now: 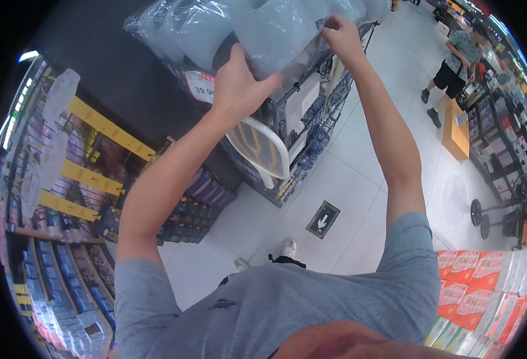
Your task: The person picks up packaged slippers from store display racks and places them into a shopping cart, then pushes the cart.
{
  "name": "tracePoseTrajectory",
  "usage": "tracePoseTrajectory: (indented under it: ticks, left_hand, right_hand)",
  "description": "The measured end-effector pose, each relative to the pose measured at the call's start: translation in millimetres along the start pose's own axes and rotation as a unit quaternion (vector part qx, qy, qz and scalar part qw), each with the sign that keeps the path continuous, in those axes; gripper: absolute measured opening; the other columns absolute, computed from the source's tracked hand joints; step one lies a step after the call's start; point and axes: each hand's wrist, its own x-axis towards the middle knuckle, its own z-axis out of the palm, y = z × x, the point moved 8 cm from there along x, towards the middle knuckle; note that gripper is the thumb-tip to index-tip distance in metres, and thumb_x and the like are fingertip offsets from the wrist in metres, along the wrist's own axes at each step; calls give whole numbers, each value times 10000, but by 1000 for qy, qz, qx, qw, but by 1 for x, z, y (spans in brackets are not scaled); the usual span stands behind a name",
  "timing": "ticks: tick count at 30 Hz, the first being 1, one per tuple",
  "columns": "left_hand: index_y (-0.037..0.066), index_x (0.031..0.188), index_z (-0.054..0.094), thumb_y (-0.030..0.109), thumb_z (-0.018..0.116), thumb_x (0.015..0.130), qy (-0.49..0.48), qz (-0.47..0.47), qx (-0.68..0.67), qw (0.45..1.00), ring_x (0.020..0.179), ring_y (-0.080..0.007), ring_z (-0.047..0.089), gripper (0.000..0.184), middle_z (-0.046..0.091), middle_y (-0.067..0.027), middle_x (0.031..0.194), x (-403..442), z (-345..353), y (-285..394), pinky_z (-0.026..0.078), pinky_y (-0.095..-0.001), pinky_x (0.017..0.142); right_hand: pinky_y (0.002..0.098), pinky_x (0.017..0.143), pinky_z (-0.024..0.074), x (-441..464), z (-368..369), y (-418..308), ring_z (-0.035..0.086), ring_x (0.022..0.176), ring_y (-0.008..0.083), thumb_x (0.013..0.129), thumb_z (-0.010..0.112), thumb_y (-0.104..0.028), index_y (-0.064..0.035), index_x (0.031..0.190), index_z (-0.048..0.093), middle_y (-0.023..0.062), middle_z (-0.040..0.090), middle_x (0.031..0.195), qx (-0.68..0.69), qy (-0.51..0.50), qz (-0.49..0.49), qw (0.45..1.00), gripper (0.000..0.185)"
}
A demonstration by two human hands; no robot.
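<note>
Several pale items in clear plastic bags (275, 30) fill the top of a black wire rack (335, 96). My left hand (238, 87) rests against the front of a bag, thumb and fingers spread apart. At the bag's right edge, my right hand (341, 37) has its fingers bent together on the plastic. A price sign (200, 87) reading 39.9 hangs just left of my left hand. Below it, a white-rimmed oval item (257, 149) hangs on the rack's front.
Shelves with yellow strips (105, 128) stand at left, with dark packages (186, 209) beside them. A floor arrow sign (323, 219) lies ahead of my feet. Another person (458, 63) stands at upper right near a yellow box (457, 131). Red and white packs (470, 281) are stacked at lower right.
</note>
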Motion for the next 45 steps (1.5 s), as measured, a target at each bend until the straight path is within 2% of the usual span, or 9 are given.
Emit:
tracePoseTrajectory:
  ticks: [7, 10, 13, 20, 23, 29, 33, 35, 45]
  left_hand:
    - [-35, 1156, 472, 140, 705, 733, 90, 158, -101, 978, 887, -237, 636, 513, 647, -155, 969, 1, -77, 61, 489, -324, 779]
    - [7, 1290, 411, -17, 599, 825, 46, 125, -374, 918, 1064, -175, 552, 502, 566, -92, 1164, -19, -123, 73, 415, -321, 941]
    - [4, 1283, 419, -34, 589, 814, 81, 142, -421, 892, 1058, -172, 553, 500, 572, -85, 1153, -60, -178, 51, 419, -314, 924]
    - [-9, 1337, 424, -42, 569, 761, 183, -53, -417, 889, 1032, -152, 558, 596, 576, -97, 1174, -300, -330, -47, 453, -279, 850]
    - [-28, 1325, 442, -29, 579, 692, 216, -159, -388, 881, 1116, -170, 528, 648, 565, -93, 1217, -454, -387, -112, 415, -280, 918]
    - [-30, 1250, 487, -46, 526, 756, 425, -364, -373, 740, 1082, -180, 558, 496, 598, -108, 1149, -723, -475, -160, 434, -306, 933]
    - [-18, 1283, 457, -41, 511, 785, 515, -389, -366, 671, 1066, -221, 564, 502, 575, -123, 1163, -829, -538, -176, 453, -343, 926]
    - [-16, 1292, 441, -26, 499, 808, 569, -359, -400, 622, 1066, -232, 561, 488, 563, -135, 1168, -865, -566, -185, 456, -352, 924]
    - [-92, 1312, 367, 12, 544, 824, 666, -385, -346, 537, 1188, -271, 470, 529, 477, -173, 1269, -983, -691, -324, 383, -373, 1012]
  right_hand:
    - [291, 874, 439, -19, -55, -155, 569, 987, 172, 779, 625, -88, 3, 1148, 580, 89, 618, 1036, 105, 117, -203, 967, 383]
    - [319, 988, 390, -49, -56, -210, 514, 1147, 220, 803, 664, -146, 41, 1251, 524, 136, 538, 1248, 200, 126, -193, 952, 506]
    - [273, 860, 467, -88, -30, -251, 600, 946, 171, 842, 624, -107, 36, 1140, 578, 115, 633, 1110, 193, 120, -265, 937, 334]
    - [269, 689, 514, -275, 182, -263, 616, 844, 167, 693, 693, 3, 32, 1148, 502, 89, 619, 1009, 158, -124, -17, 979, 494]
    - [309, 720, 516, -414, 310, -262, 604, 872, 189, 554, 699, 56, 19, 1115, 521, 93, 598, 1023, 215, -323, 110, 915, 590]
    - [311, 867, 476, -626, 498, -344, 604, 983, 179, 695, 788, -39, 22, 1205, 483, 119, 639, 1040, 370, -461, 218, 777, 598]
    - [334, 875, 477, -677, 575, -432, 609, 1004, 211, 696, 810, -115, 39, 1268, 413, 169, 629, 1080, 347, -630, 154, 678, 713]
    - [352, 875, 482, -699, 611, -469, 617, 1010, 246, 706, 815, -205, 60, 1326, 340, 212, 620, 1093, 194, -744, -40, 638, 826]
    - [343, 787, 515, -779, 854, -538, 639, 952, 246, 754, 760, -145, 66, 1403, 215, 239, 621, 1064, 326, -783, 141, 512, 873]
